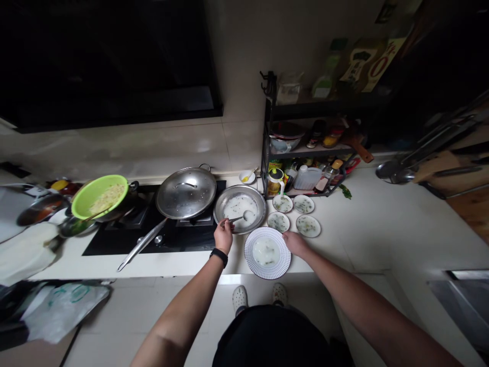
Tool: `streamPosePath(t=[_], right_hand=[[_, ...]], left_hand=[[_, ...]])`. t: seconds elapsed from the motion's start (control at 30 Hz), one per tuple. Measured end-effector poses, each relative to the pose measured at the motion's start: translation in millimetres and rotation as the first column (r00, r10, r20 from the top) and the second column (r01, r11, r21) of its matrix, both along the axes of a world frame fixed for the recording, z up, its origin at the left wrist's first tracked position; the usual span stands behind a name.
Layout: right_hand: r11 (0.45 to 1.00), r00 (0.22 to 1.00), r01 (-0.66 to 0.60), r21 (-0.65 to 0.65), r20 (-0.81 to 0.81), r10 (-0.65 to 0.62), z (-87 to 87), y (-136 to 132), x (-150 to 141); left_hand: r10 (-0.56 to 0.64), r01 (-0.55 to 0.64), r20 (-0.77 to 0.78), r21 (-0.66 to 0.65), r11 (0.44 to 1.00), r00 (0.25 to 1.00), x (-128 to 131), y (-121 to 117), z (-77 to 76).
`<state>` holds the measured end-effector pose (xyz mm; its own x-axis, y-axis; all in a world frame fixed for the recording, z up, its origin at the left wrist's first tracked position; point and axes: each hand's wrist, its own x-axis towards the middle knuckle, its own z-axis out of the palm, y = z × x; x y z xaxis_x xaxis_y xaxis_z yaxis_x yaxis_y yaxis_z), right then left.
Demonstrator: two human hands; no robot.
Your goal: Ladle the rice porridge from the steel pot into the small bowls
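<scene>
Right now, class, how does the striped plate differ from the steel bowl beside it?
The striped plate is white ceramic with dark stripes; the steel bowl is bare metal. The right hand touches the plate's edge, while the left hand holds a spoon in the bowl. The bowl looks a little wider than the plate. Both are round and hold milky liquid.

The striped plate (267,253) is sitting between the left hand (223,236) and right hand (296,243), blocking that path, while the pan's long handle (141,244) is crowding the left and small plates (278,221) are hemming in the right.
</scene>
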<state>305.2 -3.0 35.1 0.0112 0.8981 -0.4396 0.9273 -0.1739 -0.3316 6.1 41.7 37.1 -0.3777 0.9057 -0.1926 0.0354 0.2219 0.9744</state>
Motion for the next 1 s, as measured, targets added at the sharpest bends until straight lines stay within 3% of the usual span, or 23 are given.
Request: streamPosePath(t=[0.23, 0.43, 0.6, 0.7, 0.87, 1.0], right_hand=[[1.0, 1.0, -0.007, 0.006, -0.012, 0.007, -3.1, 1, 1], [1.0, 1.0, -0.004, 0.017, -0.017, 0.005, -3.0, 0, 1], [1.0, 1.0, -0.004, 0.026, -0.031, 0.005, -4.5, 0, 1], [0.999, 0.999, 0.001, 0.036, -0.043, 0.001, -5.9, 0, 1], [0.998, 0.997, 0.025, 0.054, -0.068, -0.021, -7.7, -1, 2], [0.995, 0.995, 0.045, 0.09, -0.092, -0.037, -6.1, -7, 2]], left_hand=[[0.136, -0.128, 0.25, -0.048, 0.991, 0.959, -3, -8, 7.9], [0.127, -0.121, 0.318, -0.041, 0.992, 0.939, -10, -20, 36.9], [0.036, -0.037, 0.298, 0.0, 0.999, 0.954, -13, -37, 65.3], [-0.032, 0.029, 0.279, 0.014, 0.999, 0.96, -12, -52, 74.1], [-0.108, 0.107, 0.217, 0.017, 0.994, 0.97, -4, -80, 72.0], [-0.218, 0.215, 0.038, 0.07, 0.974, 0.975, 4, -104, 65.4]])
